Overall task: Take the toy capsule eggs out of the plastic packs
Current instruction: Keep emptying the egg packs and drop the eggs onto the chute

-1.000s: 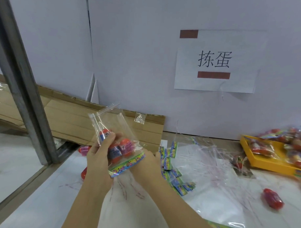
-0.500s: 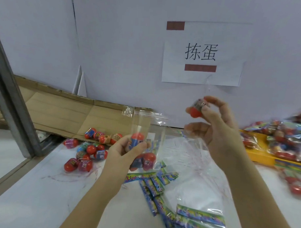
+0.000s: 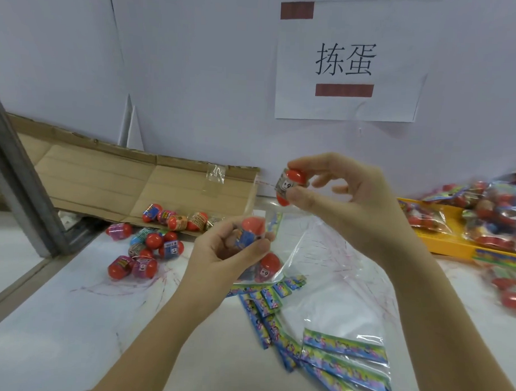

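Head camera looks down at two hands over a white desk [image 3: 56, 320]. The right hand [image 3: 353, 204] is up in the air. Its thumb and fingers pinch one toy egg [image 3: 292, 186], red at both ends with a paper band round the middle. This egg is out of any pack.

The left hand [image 3: 228, 252] is lower and nearer the desk. Its fingers curl round a clear plastic pack [image 3: 264, 268]. A red and blue egg [image 3: 251, 231] sits at the top of that pack, against the fingers, and one more red egg shows lower down inside it (the plastic is blurry, so I cannot count them all).

A pile of loose eggs [image 3: 150, 241] lies on the desk to the left, just beside a flat piece of cardboard [image 3: 120, 176]. Empty clear bags [image 3: 336, 271] and bright paper strips [image 3: 344, 356] lie under and below the hands. Far right, a yellow tray [image 3: 453, 249] holds full packs [image 3: 499, 212]. A paper sign [image 3: 349, 61] hangs on the wall.
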